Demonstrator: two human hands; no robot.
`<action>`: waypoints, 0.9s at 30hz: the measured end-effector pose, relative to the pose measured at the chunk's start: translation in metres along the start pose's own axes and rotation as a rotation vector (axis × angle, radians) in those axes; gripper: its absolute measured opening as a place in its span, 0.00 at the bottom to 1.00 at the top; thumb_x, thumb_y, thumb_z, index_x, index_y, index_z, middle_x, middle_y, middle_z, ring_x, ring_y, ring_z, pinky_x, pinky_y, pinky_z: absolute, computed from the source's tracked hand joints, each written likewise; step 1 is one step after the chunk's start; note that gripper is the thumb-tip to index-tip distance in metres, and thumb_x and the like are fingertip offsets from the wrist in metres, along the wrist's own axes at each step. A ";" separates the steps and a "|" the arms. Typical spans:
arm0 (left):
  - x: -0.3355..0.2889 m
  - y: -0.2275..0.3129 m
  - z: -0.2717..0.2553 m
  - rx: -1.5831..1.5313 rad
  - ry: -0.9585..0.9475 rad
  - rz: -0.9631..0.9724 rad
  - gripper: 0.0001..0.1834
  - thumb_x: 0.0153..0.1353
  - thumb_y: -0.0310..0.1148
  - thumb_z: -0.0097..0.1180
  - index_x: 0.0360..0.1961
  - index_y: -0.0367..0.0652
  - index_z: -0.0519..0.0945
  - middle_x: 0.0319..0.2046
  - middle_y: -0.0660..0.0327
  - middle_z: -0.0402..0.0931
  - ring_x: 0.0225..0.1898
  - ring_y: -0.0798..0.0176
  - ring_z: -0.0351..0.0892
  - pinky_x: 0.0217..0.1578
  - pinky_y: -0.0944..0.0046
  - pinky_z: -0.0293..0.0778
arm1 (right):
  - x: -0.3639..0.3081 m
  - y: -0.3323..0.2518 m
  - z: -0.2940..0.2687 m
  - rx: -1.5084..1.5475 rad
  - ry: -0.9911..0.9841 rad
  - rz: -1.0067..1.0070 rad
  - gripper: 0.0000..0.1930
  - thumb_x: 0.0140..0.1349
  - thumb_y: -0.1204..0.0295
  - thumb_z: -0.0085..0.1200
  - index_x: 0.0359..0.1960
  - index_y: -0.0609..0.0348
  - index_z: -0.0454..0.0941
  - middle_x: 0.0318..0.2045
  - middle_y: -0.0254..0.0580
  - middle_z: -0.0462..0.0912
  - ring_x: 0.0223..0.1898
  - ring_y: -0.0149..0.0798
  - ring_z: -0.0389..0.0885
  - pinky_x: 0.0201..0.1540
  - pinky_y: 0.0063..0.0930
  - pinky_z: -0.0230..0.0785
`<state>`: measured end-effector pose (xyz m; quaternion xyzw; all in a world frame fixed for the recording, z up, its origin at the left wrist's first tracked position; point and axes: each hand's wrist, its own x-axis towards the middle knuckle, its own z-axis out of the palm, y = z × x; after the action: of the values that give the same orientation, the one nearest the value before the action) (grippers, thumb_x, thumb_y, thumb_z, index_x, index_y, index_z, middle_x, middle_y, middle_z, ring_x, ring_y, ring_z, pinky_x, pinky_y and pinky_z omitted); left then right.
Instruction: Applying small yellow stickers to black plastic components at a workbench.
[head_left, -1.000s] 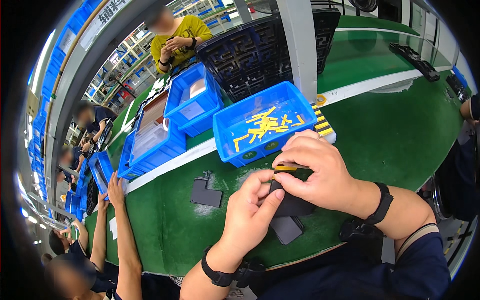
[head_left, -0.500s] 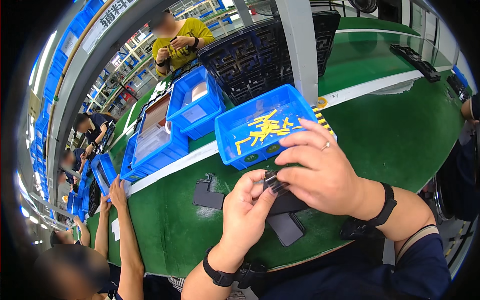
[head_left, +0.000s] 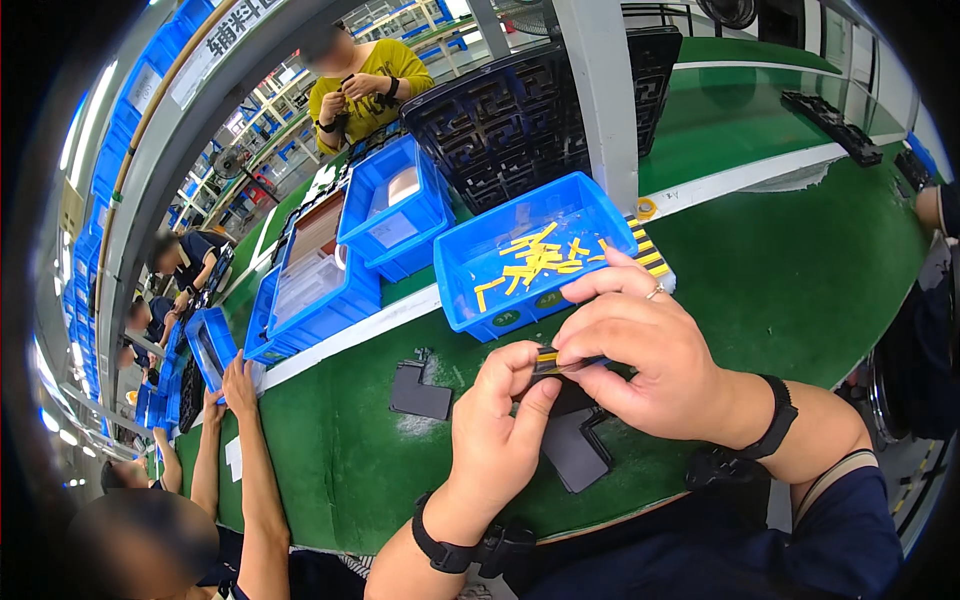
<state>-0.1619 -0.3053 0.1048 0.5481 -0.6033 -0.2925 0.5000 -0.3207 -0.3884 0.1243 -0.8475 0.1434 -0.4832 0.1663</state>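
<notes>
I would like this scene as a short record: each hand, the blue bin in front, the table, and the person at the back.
Left hand: pinches a dark piece with yellow on it
Right hand: grips the same piece from the other side
Blue bin: ahead of the hands, yellow strips inside
Table: green; one dark L-shaped part left of the hands, another dark part nearer the wearer
Background: person in a yellow top, hands raised

Strips (head_left: 541, 262) in the bin (head_left: 530, 309), parts (head_left: 421, 393) before it, tray (head_left: 497, 120) behind.
</notes>
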 end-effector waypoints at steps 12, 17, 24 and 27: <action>0.004 0.007 -0.001 -0.206 -0.026 -0.084 0.19 0.60 0.23 0.50 0.52 0.35 0.67 0.38 0.57 0.79 0.41 0.67 0.78 0.43 0.70 0.71 | 0.004 0.002 -0.004 -0.013 0.164 -0.024 0.08 0.42 0.81 0.61 0.26 0.57 0.78 0.28 0.35 0.80 0.41 0.42 0.76 0.53 0.44 0.63; 0.003 0.008 0.001 -0.459 -0.039 -0.062 0.15 0.62 0.22 0.47 0.49 0.31 0.68 0.41 0.54 0.77 0.44 0.68 0.75 0.47 0.70 0.69 | 0.000 0.008 0.006 0.184 0.112 0.146 0.04 0.46 0.80 0.55 0.25 0.60 0.74 0.23 0.39 0.77 0.27 0.41 0.74 0.32 0.31 0.65; 0.003 0.009 0.003 -0.498 -0.021 -0.097 0.15 0.62 0.22 0.47 0.50 0.31 0.67 0.41 0.54 0.77 0.44 0.67 0.75 0.47 0.69 0.69 | 0.001 0.009 0.005 0.108 0.131 0.114 0.04 0.46 0.79 0.55 0.26 0.61 0.75 0.22 0.39 0.77 0.28 0.42 0.74 0.33 0.32 0.65; 0.003 0.008 0.002 -0.504 -0.036 -0.098 0.16 0.62 0.22 0.47 0.51 0.31 0.66 0.41 0.53 0.77 0.44 0.67 0.75 0.47 0.69 0.69 | 0.001 0.010 0.003 0.089 0.124 0.109 0.04 0.46 0.79 0.55 0.26 0.61 0.75 0.23 0.39 0.77 0.28 0.42 0.74 0.33 0.32 0.65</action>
<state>-0.1659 -0.3072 0.1123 0.4295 -0.4931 -0.4673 0.5950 -0.3185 -0.3974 0.1190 -0.7987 0.1775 -0.5308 0.2208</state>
